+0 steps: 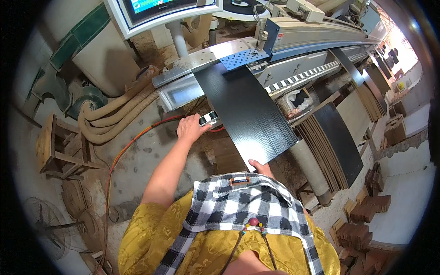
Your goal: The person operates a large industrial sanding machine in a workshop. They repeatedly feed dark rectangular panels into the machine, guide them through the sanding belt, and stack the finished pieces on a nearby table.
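A long black wood-grain panel (250,112) reaches from the machine's infeed toward my body, its near end just in front of my apron. My right hand (263,169) grips that near end, thumb on top and the other fingers hidden below. In my left hand (190,128) is a small black-and-silver hand tool (208,118), held against or close beside the panel's left edge. Its exact kind cannot be made out. The fingers of my left hand are closed round it.
The long machine (311,39) runs away to the far right, with a blue perforated plate (243,59) over the panel. A screen (158,5) stands at top left. Stacked boards (327,144) lie at right. Thick hoses (117,119), an orange hose (120,156) and a wooden stool (64,149) are at left.
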A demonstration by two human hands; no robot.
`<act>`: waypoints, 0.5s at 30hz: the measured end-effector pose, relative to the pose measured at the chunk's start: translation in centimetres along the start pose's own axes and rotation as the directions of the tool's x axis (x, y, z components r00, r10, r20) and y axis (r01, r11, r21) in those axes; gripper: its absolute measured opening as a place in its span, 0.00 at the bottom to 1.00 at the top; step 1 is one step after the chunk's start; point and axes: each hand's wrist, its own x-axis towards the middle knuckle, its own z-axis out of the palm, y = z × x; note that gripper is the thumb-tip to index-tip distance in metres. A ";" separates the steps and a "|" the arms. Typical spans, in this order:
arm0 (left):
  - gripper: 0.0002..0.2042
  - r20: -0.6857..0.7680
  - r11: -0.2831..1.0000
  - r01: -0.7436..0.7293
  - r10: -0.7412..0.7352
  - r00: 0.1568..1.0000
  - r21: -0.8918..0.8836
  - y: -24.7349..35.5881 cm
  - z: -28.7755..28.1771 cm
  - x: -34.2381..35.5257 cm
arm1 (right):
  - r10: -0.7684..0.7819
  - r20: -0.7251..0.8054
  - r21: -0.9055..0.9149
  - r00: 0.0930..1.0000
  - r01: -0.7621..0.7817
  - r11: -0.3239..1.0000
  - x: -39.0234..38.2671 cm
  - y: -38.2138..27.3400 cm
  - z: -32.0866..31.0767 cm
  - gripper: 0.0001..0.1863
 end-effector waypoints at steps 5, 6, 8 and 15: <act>0.25 -0.007 1.000 0.002 -0.002 1.000 0.015 0.2 0.1 -0.1 | -0.042 -0.049 -0.023 0.998 0.041 0.999 0.9 1.2 -0.6 0.25; 0.25 -0.002 1.000 0.005 -0.005 1.000 0.021 0.3 0.0 -0.1 | -0.044 -0.055 -0.024 0.998 0.043 0.999 1.0 1.3 -0.7 0.24; 0.25 -0.015 1.000 -0.002 0.002 1.000 0.015 0.2 0.2 -0.2 | -0.084 -0.079 -0.008 0.993 0.083 0.997 1.1 1.4 -0.9 0.23; 0.24 0.035 0.999 0.032 -0.032 0.999 0.004 0.6 -0.7 -0.5 | -0.218 -0.124 0.075 0.968 0.228 0.971 1.8 0.0 -2.3 0.24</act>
